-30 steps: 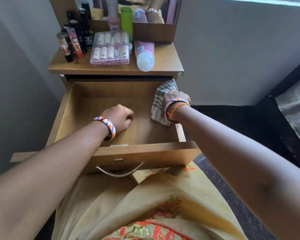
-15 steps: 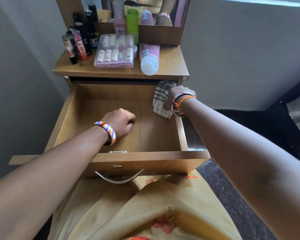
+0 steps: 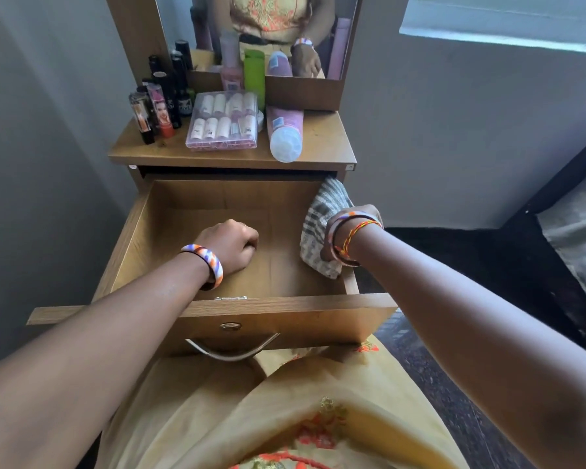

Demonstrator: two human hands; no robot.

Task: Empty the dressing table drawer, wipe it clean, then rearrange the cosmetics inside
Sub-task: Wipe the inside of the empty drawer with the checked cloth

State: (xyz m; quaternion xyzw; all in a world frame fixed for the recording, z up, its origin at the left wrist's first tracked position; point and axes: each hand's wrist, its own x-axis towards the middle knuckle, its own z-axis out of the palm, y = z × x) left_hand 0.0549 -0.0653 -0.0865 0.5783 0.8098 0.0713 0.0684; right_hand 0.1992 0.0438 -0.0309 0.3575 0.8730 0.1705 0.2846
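Observation:
The wooden drawer (image 3: pixel 284 304) is pulled out and has nothing inside but my hands. My left hand (image 3: pixel 229 245) rests as a closed fist on the drawer floor near the middle. My right hand (image 3: pixel 355 225) presses a grey-and-white checked cloth (image 3: pixel 318 218) against the drawer's right wall, and the cloth hangs over that edge. On the tabletop (image 3: pixel 322 143) stand dark bottles and tubes (image 3: pixel 163 103), a clear box of small bottles (image 3: pixel 222 121), a green bottle (image 3: pixel 254 74) and a pink bottle lying on its side (image 3: pixel 283 133).
A mirror (image 3: pixel 267 32) rises behind the tabletop. Grey walls close in on the left and behind. A dark bed frame (image 3: pixel 562 184) stands at the right over a dark floor. My yellow embroidered garment (image 3: pixel 284 418) fills the foreground under the drawer front and its metal handle (image 3: pixel 232 350).
My right hand has slid the cloth along the drawer's right wall, first toward the back corner and then slightly forward. The left fist has stayed in place. The view has tilted upward.

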